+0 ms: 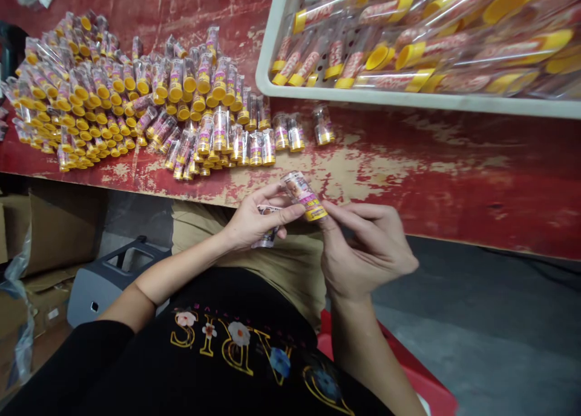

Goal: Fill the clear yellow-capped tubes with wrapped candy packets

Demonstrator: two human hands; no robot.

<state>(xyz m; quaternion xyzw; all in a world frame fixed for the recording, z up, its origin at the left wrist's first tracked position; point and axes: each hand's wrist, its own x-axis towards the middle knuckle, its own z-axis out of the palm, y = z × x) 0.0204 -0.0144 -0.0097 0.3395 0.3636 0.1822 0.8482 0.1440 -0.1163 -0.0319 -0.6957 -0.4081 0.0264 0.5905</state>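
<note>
Between my two hands, just past the table's front edge, is a small clear tube [303, 193] with a printed wrap and a yellow end. My left hand [261, 219] pinches its side with thumb and fingers, and a second printed piece [267, 237] sits in the same palm. The fingertips of my right hand [363, 240] close on the tube's yellow end. Many similar tubes [220, 80] are piled on the red table [408, 161], some upright and some lying. One tube [323, 125] stands apart at the pile's right end.
A white tray [262, 59] of larger clear tubes with yellow caps [394, 80] occupies the back right. Below the table at left are cardboard boxes [59, 222] and a grey-blue device [109, 283]. A red stool [408, 367] shows under my right forearm.
</note>
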